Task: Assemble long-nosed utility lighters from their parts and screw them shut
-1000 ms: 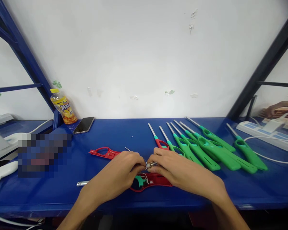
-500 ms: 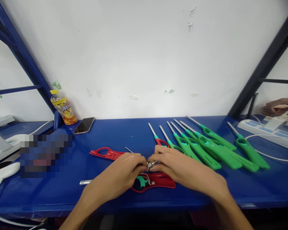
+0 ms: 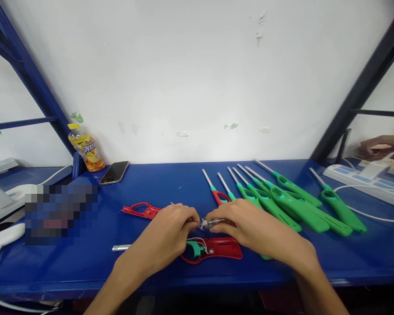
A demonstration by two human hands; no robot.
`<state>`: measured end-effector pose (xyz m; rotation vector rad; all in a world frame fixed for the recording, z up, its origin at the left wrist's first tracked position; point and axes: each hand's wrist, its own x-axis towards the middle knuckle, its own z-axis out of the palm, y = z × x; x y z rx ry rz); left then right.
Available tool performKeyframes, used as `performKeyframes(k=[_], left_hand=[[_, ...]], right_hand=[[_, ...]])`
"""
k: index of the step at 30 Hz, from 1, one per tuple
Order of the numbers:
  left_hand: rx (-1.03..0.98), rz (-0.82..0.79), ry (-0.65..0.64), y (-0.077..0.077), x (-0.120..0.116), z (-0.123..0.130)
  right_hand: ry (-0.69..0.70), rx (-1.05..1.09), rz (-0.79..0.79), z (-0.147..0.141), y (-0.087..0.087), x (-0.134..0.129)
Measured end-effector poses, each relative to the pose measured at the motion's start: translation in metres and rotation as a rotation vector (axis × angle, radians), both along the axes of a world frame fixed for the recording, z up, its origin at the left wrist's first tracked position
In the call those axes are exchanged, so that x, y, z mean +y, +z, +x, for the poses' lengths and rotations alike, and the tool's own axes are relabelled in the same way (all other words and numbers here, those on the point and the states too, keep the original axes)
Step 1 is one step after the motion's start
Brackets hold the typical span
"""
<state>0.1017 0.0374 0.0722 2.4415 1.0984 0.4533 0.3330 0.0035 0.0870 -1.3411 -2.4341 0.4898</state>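
Note:
In my right hand (image 3: 243, 223) a small clear lighter gas tank (image 3: 213, 223) with a metal valve end is gripped between thumb and fingers. The closed fingertips of my left hand (image 3: 175, 227) pinch at the whitish tip of that valve; what they hold is too small to make out. Below both hands lies an opened red lighter shell half (image 3: 228, 248), with a green trigger (image 3: 195, 248) and white wires inside. A metal lighter tube (image 3: 121, 248) sticks out to the left beneath my left forearm. Beyond my left hand rests the other red shell half (image 3: 141, 211).
Several green lighters (image 3: 302, 208) and a red-handled one (image 3: 220, 197) lie on the blue table (image 3: 151, 183) at right. A phone (image 3: 114, 172) and a drink bottle (image 3: 87, 148) stand back left. A power strip (image 3: 357, 177) and another person's hand (image 3: 377, 144) are far right.
My hands have moved slightly apart, and more of the clear tank shows between them. A green piece now shows below my right wrist.

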Motion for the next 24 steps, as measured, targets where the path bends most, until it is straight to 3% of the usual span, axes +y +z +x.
performKeyframes(k=[11,21,24], left_hand=[[-0.005,0.064,-0.020,-0.0024,-0.0023,0.0039],[-0.030,0.003,0.011,0.0014,0.0002,0.0001],[-0.019,0.048,0.013,0.0003,-0.0007,0.0022]], right_hand=[[-0.057,-0.046,0.008,-0.0016,0.0018,-0.0050],[-0.017,-0.038,-0.006,0.0057,0.0045,-0.0014],[-0.030,-0.058,0.001,0.0056,0.0036,-0.0022]])
